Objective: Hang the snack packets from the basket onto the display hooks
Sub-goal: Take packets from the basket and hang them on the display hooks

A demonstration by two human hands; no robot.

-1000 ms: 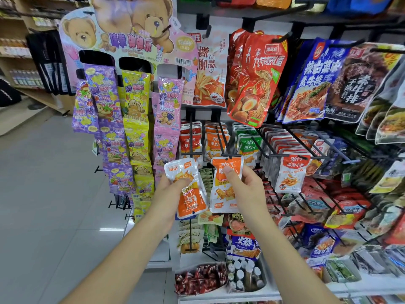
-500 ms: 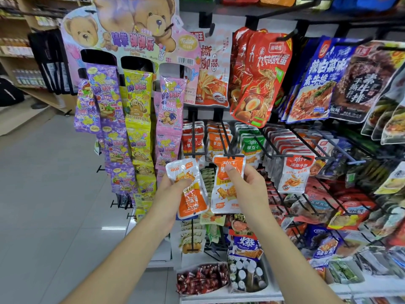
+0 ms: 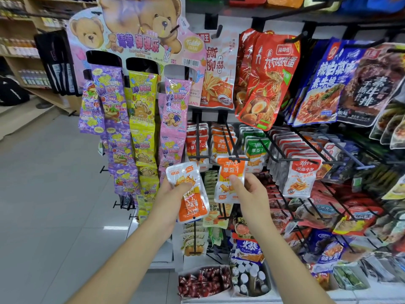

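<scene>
right hand thumb pinching orange packet upright | its top edge at the hook tip, directly above the hand, hook running back toward hung packets | left hand grips spare packet, farther left

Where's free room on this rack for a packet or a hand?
Bare rod on the middle hook, between its hung orange packets and the front packet in the right hand. Slim gap between that and the spare packet in the left hand. Fish-snack packets rightward: crammed.
</scene>
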